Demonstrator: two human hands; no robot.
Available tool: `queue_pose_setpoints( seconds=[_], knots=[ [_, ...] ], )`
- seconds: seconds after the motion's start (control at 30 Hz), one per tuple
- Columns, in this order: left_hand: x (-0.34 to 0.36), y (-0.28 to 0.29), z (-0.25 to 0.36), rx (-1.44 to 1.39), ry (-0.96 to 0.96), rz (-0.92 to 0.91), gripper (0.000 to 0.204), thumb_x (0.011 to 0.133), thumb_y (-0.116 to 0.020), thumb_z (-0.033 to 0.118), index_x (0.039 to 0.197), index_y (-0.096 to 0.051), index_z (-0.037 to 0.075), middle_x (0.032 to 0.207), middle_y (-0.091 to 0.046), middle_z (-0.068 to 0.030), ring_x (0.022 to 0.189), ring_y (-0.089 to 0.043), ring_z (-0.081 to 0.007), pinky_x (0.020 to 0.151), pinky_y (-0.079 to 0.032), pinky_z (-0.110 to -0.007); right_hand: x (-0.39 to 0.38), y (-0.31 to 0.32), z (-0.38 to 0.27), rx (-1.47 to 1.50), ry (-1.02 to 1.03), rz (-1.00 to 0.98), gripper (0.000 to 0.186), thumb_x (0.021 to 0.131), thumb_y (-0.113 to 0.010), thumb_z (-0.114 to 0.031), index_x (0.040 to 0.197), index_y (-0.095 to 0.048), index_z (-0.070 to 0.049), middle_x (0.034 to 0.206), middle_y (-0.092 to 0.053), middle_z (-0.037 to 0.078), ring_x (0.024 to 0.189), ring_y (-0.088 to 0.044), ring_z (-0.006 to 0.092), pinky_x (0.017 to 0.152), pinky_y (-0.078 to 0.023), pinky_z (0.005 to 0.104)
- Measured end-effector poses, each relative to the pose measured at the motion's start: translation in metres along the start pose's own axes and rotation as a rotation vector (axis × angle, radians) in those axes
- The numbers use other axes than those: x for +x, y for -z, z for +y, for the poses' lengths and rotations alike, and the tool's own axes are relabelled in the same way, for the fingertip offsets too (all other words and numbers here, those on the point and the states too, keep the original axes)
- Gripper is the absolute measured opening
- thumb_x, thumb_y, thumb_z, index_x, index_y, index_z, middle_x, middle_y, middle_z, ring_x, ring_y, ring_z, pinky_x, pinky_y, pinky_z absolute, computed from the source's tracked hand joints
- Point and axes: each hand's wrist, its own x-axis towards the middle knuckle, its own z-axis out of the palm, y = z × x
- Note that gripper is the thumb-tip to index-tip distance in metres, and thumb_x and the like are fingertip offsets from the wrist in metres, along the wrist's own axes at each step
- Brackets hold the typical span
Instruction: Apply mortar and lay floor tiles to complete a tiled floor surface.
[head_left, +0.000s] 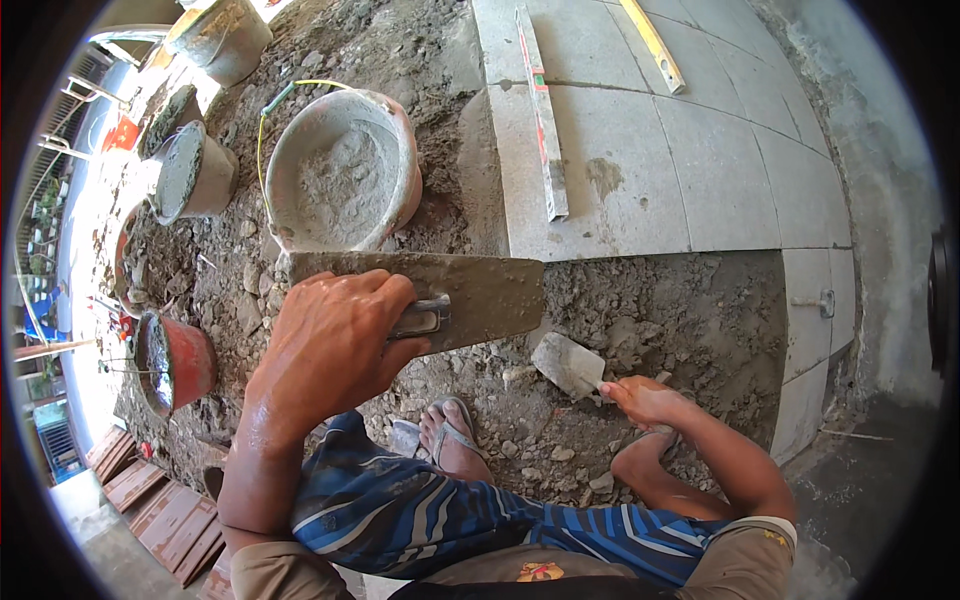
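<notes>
My left hand is wrapped round the metal handle of a flat rectangular float. The float's mortar-smeared face reaches across from the bucket to the edge of the laid tiles. Grey mortar fills much of that bucket. Lower and to the right, my right hand grips a small trowel whose grey, mortar-coated blade points left. The blade is just over the left edge of the wet mortar bed, near stony soil; whether it touches is unclear. The trowel's handle is mostly hidden in my fingers.
Grey floor tiles lie beyond the mortar, carrying a spirit level and a yellow straightedge. A narrow tile strip borders the wall. Left stand a pale bucket, a red bucket and stacked brown planks.
</notes>
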Motion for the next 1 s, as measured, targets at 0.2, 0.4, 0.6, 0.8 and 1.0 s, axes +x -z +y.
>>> queue_pose_setpoints(
  seconds=[0.2, 0.4, 0.6, 0.8, 1.0],
  knots=[
    [0.0, -0.001, 0.0, 0.01, 0.008, -0.03, 0.033, 0.084, -0.08, 0.032, 0.094, -0.062, 0.006, 0.091, -0.068, -0.0122, 0.087, -0.069, -0.0373, 0.078, -0.051, -0.049, -0.032, -0.016, 0.034, -0.555, 0.423, 0.671, 0.038, 0.099, -0.064, -0.041, 0.1, -0.057, -0.004, 0.088, -0.07, 0.018, 0.079, -0.07, 0.0422, 0.065, -0.055, 0.0512],
    [-0.004, -0.015, -0.012, -0.06, 0.073, -0.01, 0.036, 0.083, -0.081, 0.033, 0.096, -0.062, 0.005, 0.089, -0.067, -0.0138, 0.084, -0.067, -0.0403, 0.072, -0.05, -0.05, -0.002, -0.031, 0.056, -0.575, 0.283, 0.483, 0.039, 0.087, -0.077, -0.026, 0.109, -0.051, -0.006, 0.089, -0.067, 0.015, 0.08, -0.07, 0.0409, 0.067, -0.055, 0.0506],
    [-0.039, -0.089, -0.034, -0.286, 0.247, 0.129, 0.036, 0.09, -0.076, 0.035, 0.098, -0.065, 0.002, 0.083, -0.068, -0.0188, 0.077, -0.068, -0.0388, 0.067, -0.051, -0.046, 0.021, -0.03, 0.035, -0.338, 0.484, 0.86, 0.032, 0.085, -0.078, -0.017, 0.106, -0.057, -0.005, 0.092, -0.066, 0.017, 0.078, -0.069, 0.0411, 0.067, -0.055, 0.0492],
    [-0.125, -0.162, -0.062, -0.789, 0.771, 0.16, 0.036, 0.094, -0.076, 0.036, 0.092, -0.069, 0.002, 0.073, -0.064, -0.0043, 0.067, -0.054, -0.0115, 0.062, -0.043, -0.032, 0.065, -0.043, -0.047, -0.103, 0.726, 1.019, 0.035, 0.09, -0.076, -0.02, 0.114, -0.058, -0.003, 0.089, -0.065, 0.021, 0.079, -0.067, 0.045, 0.066, -0.054, 0.0489],
    [-0.174, -0.214, -0.099, -1.029, 0.894, 0.233, 0.036, 0.097, -0.075, 0.041, 0.09, -0.07, 0.006, 0.073, -0.055, 0.0087, 0.068, -0.046, -0.0033, 0.059, -0.037, -0.026, 0.111, -0.096, -0.125, 0.458, 0.624, 0.829, 0.035, 0.094, -0.07, -0.025, 0.112, -0.053, -0.001, 0.092, -0.068, 0.029, 0.082, -0.066, 0.0534, 0.072, -0.053, 0.0554]
  ],
)
